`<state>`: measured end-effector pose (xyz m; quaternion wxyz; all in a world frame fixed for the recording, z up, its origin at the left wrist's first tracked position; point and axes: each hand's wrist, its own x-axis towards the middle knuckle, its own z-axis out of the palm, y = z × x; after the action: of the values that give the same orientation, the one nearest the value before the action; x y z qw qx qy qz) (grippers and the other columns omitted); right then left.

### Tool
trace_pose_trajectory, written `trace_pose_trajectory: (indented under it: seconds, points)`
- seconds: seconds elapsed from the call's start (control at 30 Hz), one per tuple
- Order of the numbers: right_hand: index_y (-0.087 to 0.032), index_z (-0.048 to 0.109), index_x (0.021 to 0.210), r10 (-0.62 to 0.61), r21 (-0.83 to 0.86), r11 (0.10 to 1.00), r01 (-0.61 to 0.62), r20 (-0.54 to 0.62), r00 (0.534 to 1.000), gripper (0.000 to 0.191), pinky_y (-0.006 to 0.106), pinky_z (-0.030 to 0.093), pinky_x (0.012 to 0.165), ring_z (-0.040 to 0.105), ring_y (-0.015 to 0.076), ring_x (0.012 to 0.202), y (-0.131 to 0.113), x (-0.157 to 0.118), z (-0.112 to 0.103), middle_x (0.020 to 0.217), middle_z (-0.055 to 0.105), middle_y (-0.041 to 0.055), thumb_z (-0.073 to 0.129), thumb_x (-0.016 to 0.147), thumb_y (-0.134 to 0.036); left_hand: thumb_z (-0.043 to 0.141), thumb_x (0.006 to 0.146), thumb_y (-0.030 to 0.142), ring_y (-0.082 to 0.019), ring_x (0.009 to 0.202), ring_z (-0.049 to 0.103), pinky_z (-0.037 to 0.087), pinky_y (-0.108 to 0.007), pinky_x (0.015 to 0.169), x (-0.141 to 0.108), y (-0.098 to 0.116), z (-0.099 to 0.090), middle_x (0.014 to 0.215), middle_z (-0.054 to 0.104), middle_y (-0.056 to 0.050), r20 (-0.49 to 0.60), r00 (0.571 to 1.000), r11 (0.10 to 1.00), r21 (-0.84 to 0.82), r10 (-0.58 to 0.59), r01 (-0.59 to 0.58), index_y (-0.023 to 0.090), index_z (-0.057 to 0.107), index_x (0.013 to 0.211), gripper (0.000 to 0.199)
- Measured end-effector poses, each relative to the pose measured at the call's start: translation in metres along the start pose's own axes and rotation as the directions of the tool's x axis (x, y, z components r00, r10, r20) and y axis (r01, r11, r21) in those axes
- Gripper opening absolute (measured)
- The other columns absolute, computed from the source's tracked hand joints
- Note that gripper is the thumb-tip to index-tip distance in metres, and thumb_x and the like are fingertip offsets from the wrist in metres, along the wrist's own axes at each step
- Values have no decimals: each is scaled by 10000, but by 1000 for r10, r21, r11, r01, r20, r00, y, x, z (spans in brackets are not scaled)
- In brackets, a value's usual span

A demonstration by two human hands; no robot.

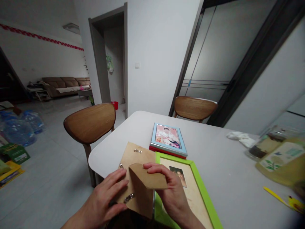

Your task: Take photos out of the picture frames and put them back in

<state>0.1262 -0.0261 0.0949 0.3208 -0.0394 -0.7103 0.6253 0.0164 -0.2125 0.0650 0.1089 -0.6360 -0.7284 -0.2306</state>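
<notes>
raised flap is straining its fold on the backing board

the light-brown backing board (pixel 141 158) is lying at the near left corner of the counter (pixel 214 143), its flap (pixel 146 178) standing up at an angle. the right hand (pixel 173 194) is grasping the flap between thumb and fingers; the left hand (pixel 105 197) is pressing on the board's left side, fingers spread, not clenched. if the right hand is pulling harder than the fold is bearing, the flap could be creasing or tearing away at its root. if the left hand is pressing too lightly, the whole board could be lifting or skewing.

the lower metal clip (pixel 129 197) is sitting close to the left thumb, so a slip could be scraping skin; the upper metal clip (pixel 137 150) is lying farther off.

just right, the green frame (pixel 200 181) is running beside the board and under the right forearm, so a sinking wrist could be rubbing or shifting the small photo (pixel 179 175). beyond, the blue frame (pixel 181 140) is resting on something red (pixel 166 152), and a sideways shove could be sliding it off.
</notes>
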Motion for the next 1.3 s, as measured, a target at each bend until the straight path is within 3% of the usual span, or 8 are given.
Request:
trace_pose_trajectory:
  seconds: [0.17,0.33,0.43,0.63,0.87,1.0,1.17,1.3]
  points:
    - [-214,583,729,-47,-26,999,45,-61,997,310,355,446,767,559,230,895,-27,0,-54,896,619,82,581,614,-502,453,818,341,-252,1230,232,282,-402,990,43,36,11,1311,311,-162,-45,988,984,-99,145,-148,129,323,1195,452]
    - [-200,574,709,31,-196,979,-47,-87,996,358,354,443,766,570,243,849,-6,-16,-115,842,625,97,548,613,-545,456,795,298,-251,1186,321,309,-367,976,73,72,47,1240,408,-188,84,987,971,-210,138,-118,72,427,1094,376]
    - [-202,573,706,94,-272,955,-121,-112,989,312,334,454,745,577,233,829,10,-28,-134,838,629,91,536,646,-506,482,765,269,-245,1162,360,310,-357,971,77,82,69,1211,449,-169,186,976,964,-258,110,-59,88,471,1050,337]
    - [-210,563,648,115,-279,949,-146,-125,985,359,330,459,741,587,231,809,24,-34,-129,816,632,84,540,593,-564,497,752,233,-212,1129,405,286,-395,968,73,80,80,1213,466,-99,296,955,962,-260,-4,85,175,474,1043,298]
    - [-218,589,688,122,-268,953,-139,-80,989,309,373,455,755,577,261,886,41,-46,-128,910,635,112,606,562,-499,525,700,518,-269,1201,292,205,-472,983,61,63,80,1283,365,-173,299,954,958,-282,30,58,137,422,1087,553]
    - [-218,609,751,138,-423,899,-108,41,990,233,390,436,793,543,266,964,49,-55,-139,1048,587,129,665,558,-336,517,729,454,-260,1214,268,229,-474,969,57,56,81,1300,339,-168,285,958,950,-305,26,65,157,440,985,400]
    - [-230,620,802,101,-574,819,-10,126,987,230,371,450,785,541,244,973,52,-60,-142,1068,576,118,645,587,-308,523,741,386,-246,1202,292,250,-457,961,56,54,77,1280,371,-158,278,960,953,-295,18,67,172,458,875,261]
    - [-225,622,844,50,-632,775,24,99,994,234,359,467,766,562,233,938,53,-63,-138,1024,601,111,605,621,-294,521,744,368,-240,1189,308,265,-429,957,54,54,77,1280,361,-161,243,970,958,-283,21,50,160,450,924,284]
